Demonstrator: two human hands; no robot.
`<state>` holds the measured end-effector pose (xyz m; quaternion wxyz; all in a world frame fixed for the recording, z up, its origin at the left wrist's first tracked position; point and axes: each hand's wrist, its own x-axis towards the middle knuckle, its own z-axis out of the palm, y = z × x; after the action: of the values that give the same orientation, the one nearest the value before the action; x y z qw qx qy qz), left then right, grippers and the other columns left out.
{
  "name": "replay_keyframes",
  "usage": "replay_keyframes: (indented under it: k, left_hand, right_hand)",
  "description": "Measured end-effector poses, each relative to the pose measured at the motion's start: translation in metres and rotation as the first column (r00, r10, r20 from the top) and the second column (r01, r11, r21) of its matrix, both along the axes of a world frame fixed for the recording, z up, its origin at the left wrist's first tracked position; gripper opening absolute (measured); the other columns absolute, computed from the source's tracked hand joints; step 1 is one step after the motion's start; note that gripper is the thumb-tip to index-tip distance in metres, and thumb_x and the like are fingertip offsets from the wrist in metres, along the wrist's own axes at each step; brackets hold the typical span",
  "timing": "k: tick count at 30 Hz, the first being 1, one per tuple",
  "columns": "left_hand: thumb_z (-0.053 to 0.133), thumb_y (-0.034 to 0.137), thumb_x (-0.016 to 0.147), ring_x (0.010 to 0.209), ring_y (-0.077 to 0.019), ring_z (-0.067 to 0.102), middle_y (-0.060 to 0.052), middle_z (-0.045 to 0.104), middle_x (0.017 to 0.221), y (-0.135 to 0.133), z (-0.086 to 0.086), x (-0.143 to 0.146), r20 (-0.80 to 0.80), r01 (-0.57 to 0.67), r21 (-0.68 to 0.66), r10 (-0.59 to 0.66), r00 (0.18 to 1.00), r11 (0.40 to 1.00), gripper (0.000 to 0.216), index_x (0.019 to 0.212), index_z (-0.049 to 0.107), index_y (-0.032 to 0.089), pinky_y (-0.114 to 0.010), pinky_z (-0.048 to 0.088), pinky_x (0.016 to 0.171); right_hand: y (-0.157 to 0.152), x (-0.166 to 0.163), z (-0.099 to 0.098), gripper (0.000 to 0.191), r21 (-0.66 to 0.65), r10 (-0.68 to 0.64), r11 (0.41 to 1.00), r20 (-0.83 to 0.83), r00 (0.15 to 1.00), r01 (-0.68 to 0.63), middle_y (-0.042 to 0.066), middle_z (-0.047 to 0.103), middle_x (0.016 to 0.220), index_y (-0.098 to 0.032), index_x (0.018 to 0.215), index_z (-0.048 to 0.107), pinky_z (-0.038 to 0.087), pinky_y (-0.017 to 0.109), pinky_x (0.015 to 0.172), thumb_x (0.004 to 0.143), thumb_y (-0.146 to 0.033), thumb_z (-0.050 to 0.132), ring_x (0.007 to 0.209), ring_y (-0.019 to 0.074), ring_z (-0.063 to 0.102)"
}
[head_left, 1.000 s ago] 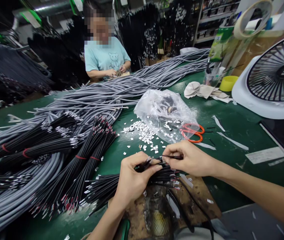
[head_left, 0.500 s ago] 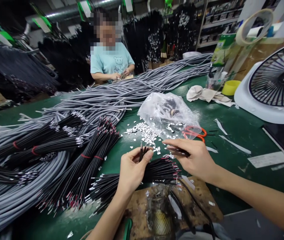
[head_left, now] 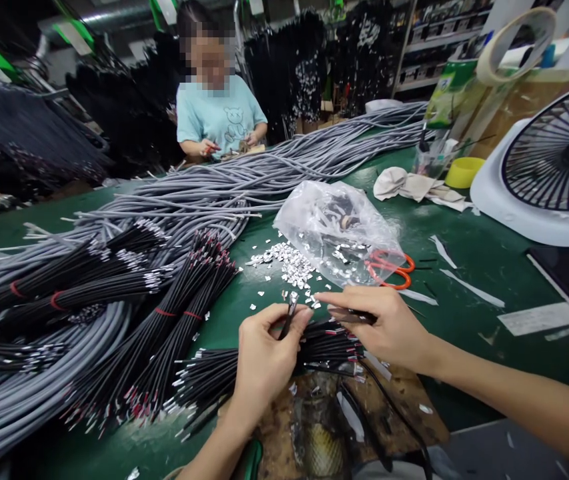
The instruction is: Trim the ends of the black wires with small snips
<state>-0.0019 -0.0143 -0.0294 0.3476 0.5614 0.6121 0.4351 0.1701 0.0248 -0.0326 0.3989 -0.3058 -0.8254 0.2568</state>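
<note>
My left hand [head_left: 264, 357] pinches a thin black wire [head_left: 288, 315] upright, its foil-wrapped tip pointing up between thumb and fingers. My right hand [head_left: 379, 327] sits just to the right, fingers closed on a slim dark tool [head_left: 357, 315] whose tip points left toward that wire. Under both hands lies a loose bundle of black wires [head_left: 214, 380] with red and silver ends, resting on a worn brown board [head_left: 394, 400]. A scatter of small silver foil scraps [head_left: 287, 263] lies on the green table just beyond my hands.
Bundles of black wires [head_left: 174, 320] with red bands and long grey cables [head_left: 204, 200] fill the left. A clear plastic bag [head_left: 339, 230] lies over orange scissors [head_left: 394, 270]. A white fan [head_left: 549, 173], yellow cup [head_left: 461, 172] and cloth [head_left: 409, 183] stand right. A person in a light blue shirt [head_left: 219, 117] works opposite.
My left hand has raised one wire upright out of the bundle. My right hand has drawn apart from it slightly, still holding the dark tool.
</note>
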Motion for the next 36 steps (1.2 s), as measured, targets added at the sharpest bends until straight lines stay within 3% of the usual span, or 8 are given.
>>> replay_keyframes:
  k: [4, 8, 12, 14, 17, 24, 29, 36]
  left_hand:
    - [0.064, 0.03, 0.071, 0.052, -0.0119, 0.054, -0.002, 0.063, 0.061, -0.001, 0.001, 0.001, -0.06, -0.051, 0.033, 0.053, 0.997, 0.998, 0.016, 0.072, 0.07, 0.014, -0.019, 0.039, 0.043]
    - [0.066, 0.028, 0.07, 0.056, -0.0131, 0.057, -0.002, 0.064, 0.061, -0.002, 0.001, 0.002, -0.071, -0.082, 0.059, 0.086, 0.994, 0.995, 0.013, 0.07, 0.07, 0.015, -0.019, 0.041, 0.044]
    - [0.065, 0.028, 0.07, 0.055, -0.013, 0.058, -0.001, 0.064, 0.061, -0.002, 0.001, 0.002, -0.071, -0.108, 0.077, 0.113, 0.991, 0.991, 0.013, 0.069, 0.069, 0.016, -0.02, 0.044, 0.046]
    - [0.065, 0.027, 0.07, 0.054, -0.0128, 0.058, -0.001, 0.064, 0.061, -0.002, 0.001, 0.002, -0.075, -0.108, 0.078, 0.114, 0.991, 0.991, 0.012, 0.069, 0.069, 0.016, -0.021, 0.044, 0.046]
    - [0.065, 0.027, 0.07, 0.053, -0.0126, 0.058, -0.001, 0.064, 0.06, -0.002, 0.001, 0.002, -0.076, -0.105, 0.076, 0.111, 0.991, 0.992, 0.012, 0.068, 0.068, 0.015, -0.021, 0.044, 0.047]
    - [0.066, 0.027, 0.069, 0.052, -0.0117, 0.056, 0.0, 0.063, 0.058, -0.003, 0.0, 0.002, -0.098, -0.07, 0.077, 0.077, 0.992, 0.995, 0.013, 0.069, 0.069, 0.015, -0.021, 0.044, 0.048]
    - [0.065, 0.028, 0.07, 0.051, -0.012, 0.057, -0.001, 0.064, 0.059, -0.003, 0.003, 0.003, -0.057, -0.096, 0.06, 0.099, 0.993, 0.994, 0.014, 0.068, 0.068, 0.014, -0.021, 0.045, 0.047]
    - [0.065, 0.028, 0.07, 0.052, -0.0113, 0.056, 0.0, 0.064, 0.059, -0.003, 0.002, 0.003, -0.087, -0.091, 0.078, 0.098, 0.991, 0.993, 0.014, 0.068, 0.068, 0.015, -0.02, 0.043, 0.048]
  right_hand:
    - [-0.005, -0.003, 0.004, 0.028, -0.075, 0.004, 0.997, -0.031, 1.0, -0.006, 0.002, 0.062, 0.063, -0.012, 0.1, 0.066, 0.041, 0.021, 0.05, 0.078, -0.009, 0.047, 0.053, 0.0098, 0.051]
    - [-0.008, -0.002, 0.006, 0.03, -0.032, -0.056, 0.998, 0.049, 0.997, 0.058, 0.001, 0.063, 0.069, -0.016, 0.106, 0.063, 0.043, 0.022, 0.055, 0.077, -0.015, 0.054, 0.059, 0.0107, 0.055]
    - [-0.009, 0.003, 0.006, 0.032, 0.251, -0.278, 0.94, 0.171, 0.945, 0.231, 0.002, 0.066, 0.086, -0.021, 0.109, 0.062, 0.043, 0.025, 0.063, 0.078, -0.03, 0.06, 0.07, 0.013, 0.059]
    - [-0.009, 0.005, 0.005, 0.026, 0.401, -0.351, 0.88, 0.189, 0.917, 0.254, 0.001, 0.067, 0.086, -0.022, 0.105, 0.064, 0.041, 0.025, 0.061, 0.081, -0.03, 0.057, 0.069, 0.0121, 0.059]
    - [-0.009, 0.005, 0.003, 0.024, 0.505, -0.398, 0.827, 0.212, 0.893, 0.248, 0.0, 0.068, 0.086, -0.022, 0.103, 0.064, 0.038, 0.025, 0.06, 0.082, -0.029, 0.057, 0.071, 0.0117, 0.06]
    - [-0.011, 0.002, 0.002, 0.021, 0.535, -0.374, 0.824, 0.265, 0.889, 0.187, -0.001, 0.068, 0.082, -0.02, 0.101, 0.064, 0.034, 0.027, 0.057, 0.083, -0.028, 0.055, 0.068, 0.0118, 0.06]
    - [-0.012, 0.003, 0.005, 0.021, 0.605, -0.41, 0.768, 0.21, 0.887, 0.212, -0.001, 0.068, 0.079, -0.019, 0.1, 0.065, 0.033, 0.027, 0.055, 0.081, -0.026, 0.058, 0.065, 0.0117, 0.059]
    - [-0.009, 0.004, 0.002, 0.025, 0.63, -0.426, 0.751, 0.232, 0.874, 0.199, -0.002, 0.068, 0.081, -0.019, 0.103, 0.063, 0.032, 0.028, 0.054, 0.08, -0.027, 0.06, 0.065, 0.0116, 0.059]
